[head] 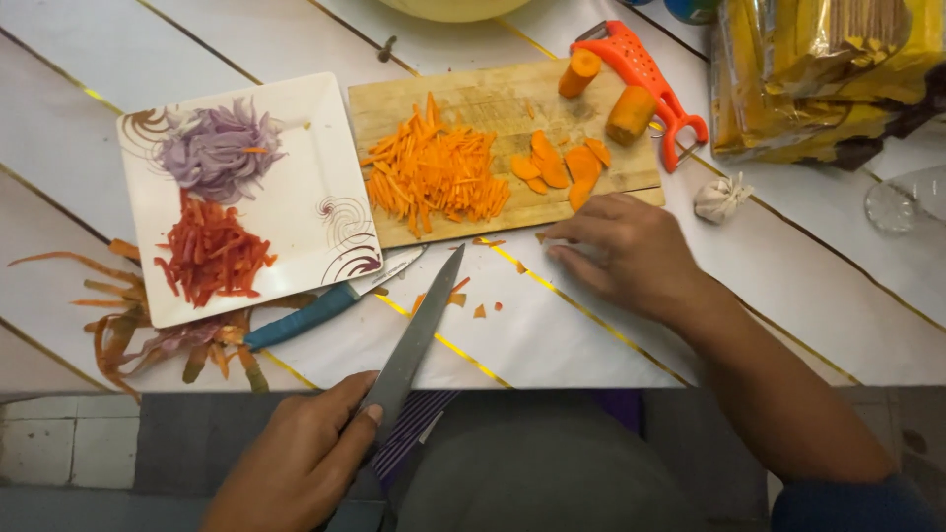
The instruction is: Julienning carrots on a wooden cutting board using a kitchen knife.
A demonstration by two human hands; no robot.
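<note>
My left hand [296, 458] grips the handle end of a large knife [419, 330], whose blade points up toward the wooden cutting board [493, 94]. My right hand [626, 251] lies fingers-down on the white table, just below the board's lower right corner and beside small carrot scraps. The board carries a pile of thin carrot sticks [434, 172], a few carrot slices [557, 163] and two carrot chunks [631, 113].
A white square plate [315, 148] left of the board holds purple onion slivers [217, 148] and red strips [212, 251]. A blue-handled knife [305, 315] lies below the plate, beside vegetable peels [128, 325]. An orange peeler [650, 79], a garlic bulb [722, 197] and yellow packets [818, 79] lie right.
</note>
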